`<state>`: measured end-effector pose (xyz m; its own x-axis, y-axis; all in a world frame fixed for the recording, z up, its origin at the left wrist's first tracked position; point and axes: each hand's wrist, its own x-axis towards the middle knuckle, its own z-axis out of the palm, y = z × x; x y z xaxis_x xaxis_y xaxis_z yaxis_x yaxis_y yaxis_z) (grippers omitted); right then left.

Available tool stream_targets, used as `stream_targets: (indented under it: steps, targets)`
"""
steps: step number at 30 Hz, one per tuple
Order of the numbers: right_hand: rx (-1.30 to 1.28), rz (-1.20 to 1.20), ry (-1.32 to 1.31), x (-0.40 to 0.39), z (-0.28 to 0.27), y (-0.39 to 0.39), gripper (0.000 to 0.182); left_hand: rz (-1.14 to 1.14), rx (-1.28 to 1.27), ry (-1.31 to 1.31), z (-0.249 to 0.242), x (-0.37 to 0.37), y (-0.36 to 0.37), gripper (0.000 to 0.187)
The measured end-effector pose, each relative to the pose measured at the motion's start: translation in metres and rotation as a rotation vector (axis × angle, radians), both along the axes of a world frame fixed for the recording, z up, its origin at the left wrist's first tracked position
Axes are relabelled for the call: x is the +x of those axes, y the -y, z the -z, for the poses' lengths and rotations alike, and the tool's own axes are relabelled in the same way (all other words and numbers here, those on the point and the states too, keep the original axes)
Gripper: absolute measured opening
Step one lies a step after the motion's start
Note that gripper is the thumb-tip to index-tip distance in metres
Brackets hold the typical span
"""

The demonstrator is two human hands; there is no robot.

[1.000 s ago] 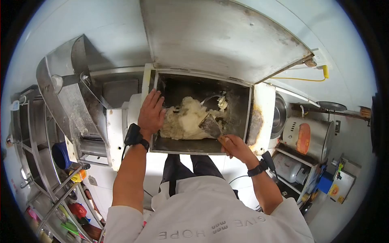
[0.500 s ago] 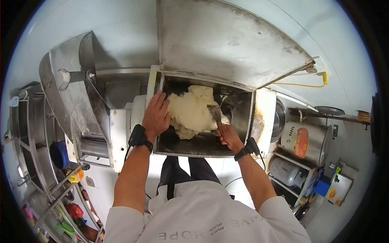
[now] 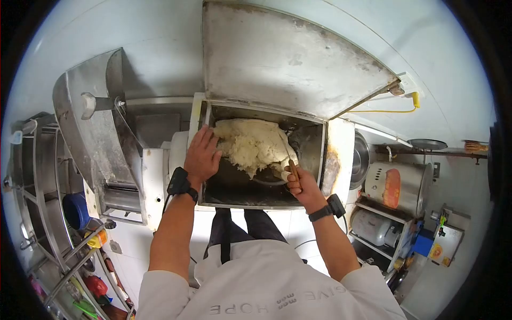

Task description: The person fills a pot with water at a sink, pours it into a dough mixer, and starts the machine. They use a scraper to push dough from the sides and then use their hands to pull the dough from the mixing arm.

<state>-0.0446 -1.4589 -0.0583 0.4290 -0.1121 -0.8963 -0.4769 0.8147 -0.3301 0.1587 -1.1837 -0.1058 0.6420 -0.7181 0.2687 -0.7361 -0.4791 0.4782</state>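
Observation:
A pale, ragged mass of dough point(image 3: 253, 141) lies in the dark metal tub of a dough mixer point(image 3: 234, 193). My right hand point(image 3: 302, 188) is wrapped round the wooden handle of a scraper point(image 3: 293, 169) at the tub's right front. The scraper's thin blade appears nearly edge-on against the dough's right side. My left hand point(image 3: 202, 156) rests with fingers extended over the tub's left rim, fingertips right beside the dough's left edge. It holds nothing. Behind the tub the metal lid point(image 3: 288, 58) stands raised.
To the left is a roller machine with a curved metal chute point(image 3: 88, 106). A metal rack point(image 3: 48, 186) and a blue bucket point(image 3: 77, 210) stand farther left. On the right are a steel drum point(image 3: 400, 184) and a gas cylinder point(image 3: 376, 225) on shelving.
The dough has shifted and spread toward the tub's back, its ragged part now facing front. The scraper has turned from flat to edge-on. My left hand stays at the left rim.

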Motion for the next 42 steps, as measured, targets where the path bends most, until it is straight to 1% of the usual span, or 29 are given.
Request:
stream_targets:
  steps: [1,3,4,5,7,8,10,14,16,17,19,20,22,23,25,26,27,28,29,31,32,34,35,37,38,40,42]
  targets:
    - [0.002,-0.003,0.002,-0.002,0.000,0.002,0.026,0.003,-0.019,-0.016,0.000,0.000,-0.001,0.041]
    - [0.235,0.106,0.150,-0.008,-0.002,0.004,0.027,-0.005,-0.018,-0.011,0.001,-0.001,-0.001,0.041]
    - [0.265,0.129,0.155,-0.012,0.005,0.006,0.031,-0.010,-0.019,-0.007,0.002,-0.001,0.000,0.042]
    - [0.264,0.128,0.154,-0.014,0.003,0.006,0.031,-0.011,-0.020,-0.007,0.002,-0.002,0.000,0.042]
    - [0.348,0.089,0.258,-0.016,0.002,0.006,0.038,-0.017,0.011,-0.010,0.002,-0.002,-0.001,0.043]
    - [0.348,0.088,0.256,-0.016,-0.004,0.003,0.038,-0.019,0.012,-0.012,0.001,-0.002,-0.001,0.043]
    - [0.333,0.122,0.248,-0.015,-0.016,-0.002,0.044,-0.004,-0.016,-0.009,-0.002,-0.002,-0.002,0.043]
    - [0.305,0.087,0.250,-0.020,-0.009,0.001,0.047,-0.009,-0.008,-0.024,0.000,-0.001,-0.002,0.043]
    - [0.221,0.029,0.247,-0.022,-0.004,0.002,0.044,-0.005,-0.053,-0.051,0.000,-0.001,-0.002,0.045]
    - [0.224,0.026,0.244,-0.020,-0.004,-0.001,0.044,-0.008,-0.051,-0.054,0.000,-0.001,-0.002,0.045]
    - [-0.211,-0.118,0.053,-0.014,-0.003,-0.008,0.037,-0.001,-0.043,-0.031,-0.001,-0.001,-0.002,0.045]
    - [-0.209,-0.120,0.050,-0.015,0.001,-0.009,0.037,-0.003,-0.041,-0.035,0.001,-0.001,-0.003,0.045]
    - [-0.523,-0.317,-0.022,-0.015,0.010,-0.010,0.036,0.004,-0.021,-0.030,0.006,0.000,-0.003,0.043]
    - [-0.520,-0.319,-0.023,-0.014,0.012,-0.013,0.036,0.003,-0.019,-0.031,0.007,0.000,-0.004,0.043]
    - [-0.676,-0.429,-0.101,-0.011,0.015,-0.018,0.038,0.000,-0.007,-0.030,0.009,0.000,-0.004,0.043]
    - [-0.673,-0.430,-0.102,-0.018,0.036,-0.014,0.038,-0.001,-0.005,-0.031,0.010,0.000,-0.004,0.043]
    - [-0.872,-0.518,-0.045,-0.032,0.077,-0.006,0.042,-0.002,-0.003,-0.032,0.010,0.000,-0.004,0.043]
    - [-1.072,-0.605,0.016,-0.040,0.099,-0.002,0.048,-0.004,-0.002,-0.032,0.011,-0.001,-0.003,0.043]
    - [-1.070,-0.605,0.016,-0.037,0.092,-0.005,0.048,-0.003,0.000,-0.033,0.011,-0.001,-0.003,0.043]
    - [-1.080,-0.773,-0.009,-0.024,0.065,-0.013,0.051,-0.012,0.009,-0.044,0.010,0.000,-0.003,0.044]
    - [-1.079,-0.773,-0.010,-0.027,0.070,-0.013,0.051,-0.011,0.010,-0.045,0.009,0.000,-0.002,0.044]
    - [-1.240,-0.801,0.091,-0.032,0.080,-0.013,0.051,-0.012,0.042,-0.051,0.008,0.000,-0.002,0.045]
    - [-1.238,-0.800,0.090,-0.031,0.075,-0.014,0.051,-0.011,0.044,-0.052,0.008,0.000,-0.002,0.045]
    - [-1.188,-0.885,0.031,-0.025,0.056,-0.019,0.051,-0.016,0.048,-0.034,0.007,0.000,-0.002,0.044]
    - [-1.187,-0.885,0.031,-0.028,0.060,-0.018,0.051,-0.015,0.049,-0.034,0.007,0.000,-0.002,0.044]
    - [-1.290,-0.957,0.086,-0.034,0.068,-0.016,0.050,-0.017,0.052,-0.044,0.007,0.000,-0.001,0.044]
    - [-1.286,-0.963,0.082,-0.037,0.069,-0.018,0.050,-0.018,0.057,-0.048,0.008,0.000,-0.002,0.045]
